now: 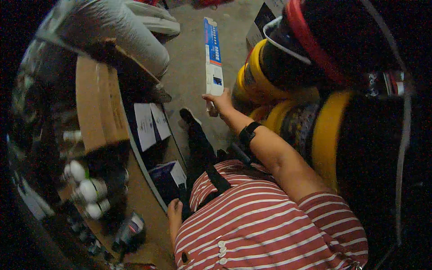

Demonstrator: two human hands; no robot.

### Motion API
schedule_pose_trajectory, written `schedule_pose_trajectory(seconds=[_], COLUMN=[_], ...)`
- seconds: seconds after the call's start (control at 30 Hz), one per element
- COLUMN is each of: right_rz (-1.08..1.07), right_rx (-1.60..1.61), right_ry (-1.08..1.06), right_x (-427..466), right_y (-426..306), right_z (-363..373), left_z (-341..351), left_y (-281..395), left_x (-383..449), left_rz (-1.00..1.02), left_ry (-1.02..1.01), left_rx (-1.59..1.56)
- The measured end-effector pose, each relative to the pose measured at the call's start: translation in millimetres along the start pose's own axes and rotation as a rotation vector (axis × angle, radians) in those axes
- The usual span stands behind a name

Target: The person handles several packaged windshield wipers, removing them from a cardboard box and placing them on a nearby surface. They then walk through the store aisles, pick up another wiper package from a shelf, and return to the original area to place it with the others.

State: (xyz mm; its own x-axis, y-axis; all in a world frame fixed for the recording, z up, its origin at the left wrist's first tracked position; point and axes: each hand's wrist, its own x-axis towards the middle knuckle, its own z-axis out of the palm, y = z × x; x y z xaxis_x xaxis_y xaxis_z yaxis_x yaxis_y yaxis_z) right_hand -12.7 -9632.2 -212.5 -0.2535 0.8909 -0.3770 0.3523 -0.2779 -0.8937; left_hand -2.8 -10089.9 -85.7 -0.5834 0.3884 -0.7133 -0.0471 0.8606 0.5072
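My right hand (221, 103) is stretched out over the floor, shut on the near end of a long flat cardboard package (213, 57). The package is blue and white with an orange band, bears printing, and points away from me. A dark watch (249, 131) is on my right wrist. My left hand (174, 210) hangs at my side, close to the metal edge of a shelf (148, 180); its fingers look partly curled, and whether it holds anything is unclear. Just beyond it is a dark box with a white side (178, 173).
On the left shelf are a brown cardboard box (101, 104), several white bulb-like items (88, 190) and a dark cylindrical item (130, 229). White papers (145, 126) stand below. Filled white sacks (135, 37) lie beyond. Yellow rolls (325, 135) and a red one (303, 30) crowd the right.
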Motion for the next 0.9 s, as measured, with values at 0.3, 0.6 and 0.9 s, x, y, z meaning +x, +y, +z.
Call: schedule_pose_trajectory(seconds=[0.3, 0.6, 0.9], right_rz=[0.224, 0.155, 0.074], right_rx=[-0.1, -0.405, -0.518], right_ry=[-0.014, 0.173, 0.283], right_x=[-28, -3, -6], right_y=[-96, -2, 0], right_z=[-3, 26, 33], left_z=[-16, -85, -91], left_y=[-174, -140, -175], left_x=[6, 123, 158], left_rz=[-0.247, -0.153, -0.21], left_ry=[-0.061, -0.002, -0.069], left_rx=[0.014, 0.12, 0.178])
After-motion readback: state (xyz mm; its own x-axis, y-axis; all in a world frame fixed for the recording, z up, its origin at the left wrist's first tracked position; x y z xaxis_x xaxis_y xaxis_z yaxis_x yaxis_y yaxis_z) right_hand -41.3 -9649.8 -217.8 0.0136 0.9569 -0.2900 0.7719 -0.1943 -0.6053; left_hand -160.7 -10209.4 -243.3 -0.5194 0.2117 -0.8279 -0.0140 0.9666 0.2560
